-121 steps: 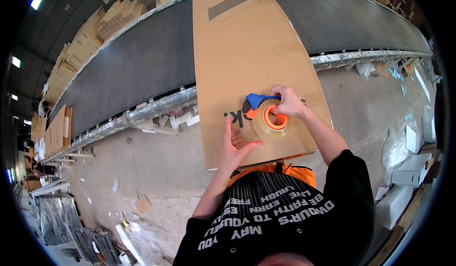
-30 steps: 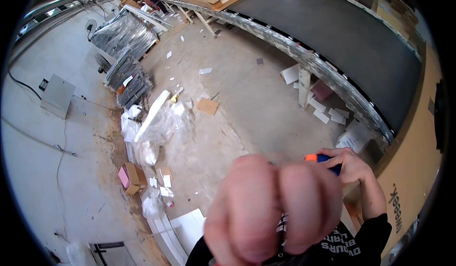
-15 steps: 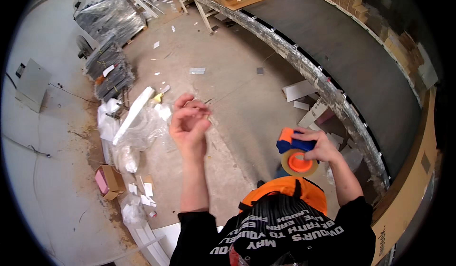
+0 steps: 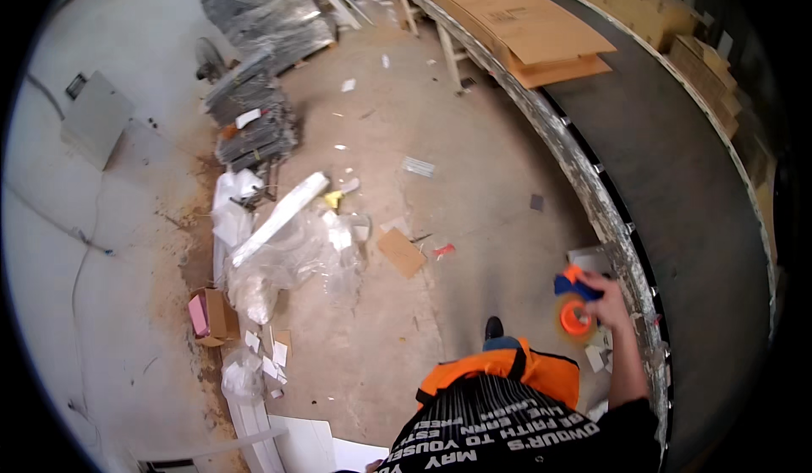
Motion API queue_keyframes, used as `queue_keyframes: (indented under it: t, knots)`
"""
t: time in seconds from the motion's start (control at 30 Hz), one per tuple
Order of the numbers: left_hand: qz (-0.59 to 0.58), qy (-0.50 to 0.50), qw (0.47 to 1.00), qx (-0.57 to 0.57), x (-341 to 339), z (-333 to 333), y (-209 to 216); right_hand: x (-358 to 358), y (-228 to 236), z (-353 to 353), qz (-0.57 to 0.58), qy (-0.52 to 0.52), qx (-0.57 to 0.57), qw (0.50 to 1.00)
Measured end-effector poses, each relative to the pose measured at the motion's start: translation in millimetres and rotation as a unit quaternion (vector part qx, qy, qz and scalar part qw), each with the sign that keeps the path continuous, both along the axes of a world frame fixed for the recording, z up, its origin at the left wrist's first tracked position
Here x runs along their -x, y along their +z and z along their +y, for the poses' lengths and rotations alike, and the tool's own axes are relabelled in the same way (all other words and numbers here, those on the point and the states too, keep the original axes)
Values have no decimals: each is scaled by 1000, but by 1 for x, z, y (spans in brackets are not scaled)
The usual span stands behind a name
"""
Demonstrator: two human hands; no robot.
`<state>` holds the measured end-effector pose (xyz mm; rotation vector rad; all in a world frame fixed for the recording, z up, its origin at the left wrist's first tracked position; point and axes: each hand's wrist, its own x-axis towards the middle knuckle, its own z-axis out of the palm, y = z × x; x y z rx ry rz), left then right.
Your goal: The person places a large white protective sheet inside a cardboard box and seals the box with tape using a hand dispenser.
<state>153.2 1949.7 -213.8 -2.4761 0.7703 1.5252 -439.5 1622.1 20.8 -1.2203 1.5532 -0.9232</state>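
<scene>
My right hand (image 4: 606,303) is closed around a hand-held tape dispenser (image 4: 574,289), blue with orange parts. On the dispenser sits a roll of yellowish tape (image 4: 560,321) with an orange hub. I hold it low at the right, beside the conveyor's near edge. Of my left arm, only a small patch of skin shows at the lower edge, left of my black shirt; the fingers are hidden. An orange apron or bag (image 4: 499,361) lies across my front, and one dark shoe (image 4: 494,328) shows ahead of it.
A dark conveyor belt (image 4: 677,219) curves along the right, with flat cardboard sheets (image 4: 516,12) on it. Wrapped grey stacks (image 4: 271,16), crumpled clear plastic (image 4: 296,257) and an open carton (image 4: 222,317) line the left wall. A flat cardboard piece (image 4: 400,253) lies on the floor.
My left hand has dropped from mid-view to the lower edge. My right hand, with the tape dispenser, appears lower and farther right. The whole view has shifted, bringing more of the cardboard sheets in.
</scene>
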Motion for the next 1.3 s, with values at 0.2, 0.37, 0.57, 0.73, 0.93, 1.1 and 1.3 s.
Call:
queue_keyframes:
  t: [0.2, 0.37, 0.57, 0.73, 0.93, 1.1, 1.3]
  knots:
    - [-42, -463, 868, 174, 4, -15, -30, -34, 57, -159, -314, 16, 46, 948]
    - [88, 357, 905, 216, -1, -270, 53, -61, 75, -260, -438, 74, 131, 886]
    - [251, 218, 827, 454, 34, -607, 139, -115, 82, -378, -72, 96, 378, 918]
    - [665, 112, 669, 313, 161, -813, 264, -161, 128, -452, 262, 147, 476, 826]
    - [608, 54, 742, 276, 197, -942, 298, -178, 108, -553, 327, 134, 451, 819]
    - [600, 127, 753, 240, 176, -1050, 280, -181, 81, -666, 334, 152, 458, 810]
    - [530, 121, 788, 290, 163, -1173, 290, -201, 91, -813, 330, 222, 442, 804]
